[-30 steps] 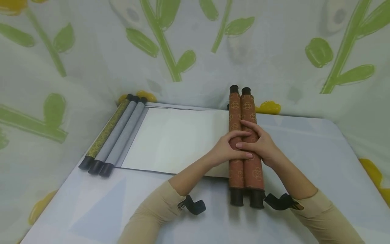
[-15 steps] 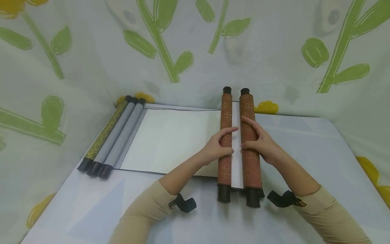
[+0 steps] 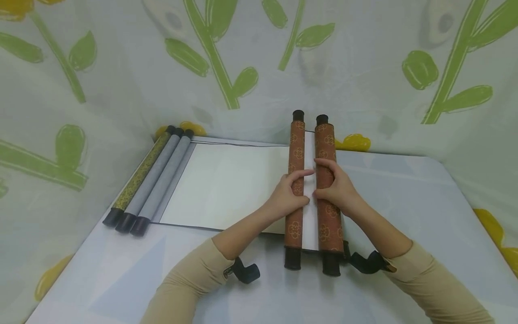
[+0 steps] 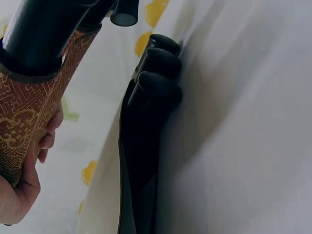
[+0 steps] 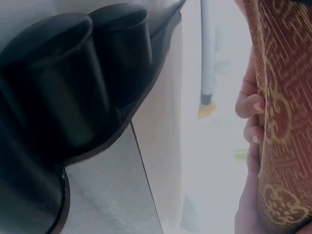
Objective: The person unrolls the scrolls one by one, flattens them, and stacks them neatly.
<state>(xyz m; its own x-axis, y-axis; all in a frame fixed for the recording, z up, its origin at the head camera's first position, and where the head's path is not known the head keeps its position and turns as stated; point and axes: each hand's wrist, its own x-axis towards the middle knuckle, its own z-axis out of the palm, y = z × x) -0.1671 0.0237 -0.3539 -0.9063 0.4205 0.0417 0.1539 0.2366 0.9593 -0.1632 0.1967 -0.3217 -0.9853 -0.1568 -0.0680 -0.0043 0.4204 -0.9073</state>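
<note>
In the head view a scroll in red-brown brocade with gold motifs is parted slightly, white paper [image 3: 310, 220] showing between its two rolls. My left hand [image 3: 286, 195] grips the left brocade roll [image 3: 295, 225], thumb and fingers curled round it. The right brocade roll [image 3: 329, 225] is gripped by my right hand [image 3: 341, 186] in the same way. Black knobs cap both rolls. Brocade [image 4: 22, 117] and black knob [image 4: 44, 39] loom close in the left wrist view. In the right wrist view, fingers [image 5: 251, 107] curl behind the brocade [image 5: 287, 141].
Under the brocade scroll lies a long white sheet [image 3: 230, 184], open across the table. At its left rest two grey rolls [image 3: 162, 180] and a yellow-patterned roll [image 3: 141, 173], all black-ended. The table [image 3: 404, 216] meets a flower-printed cloth [image 3: 356, 81] behind.
The two brocade rolls, side by side a second ago, have parted, exposing a white strip. The left roll and hand shifted left. Lately the right roll has also moved slightly left.
</note>
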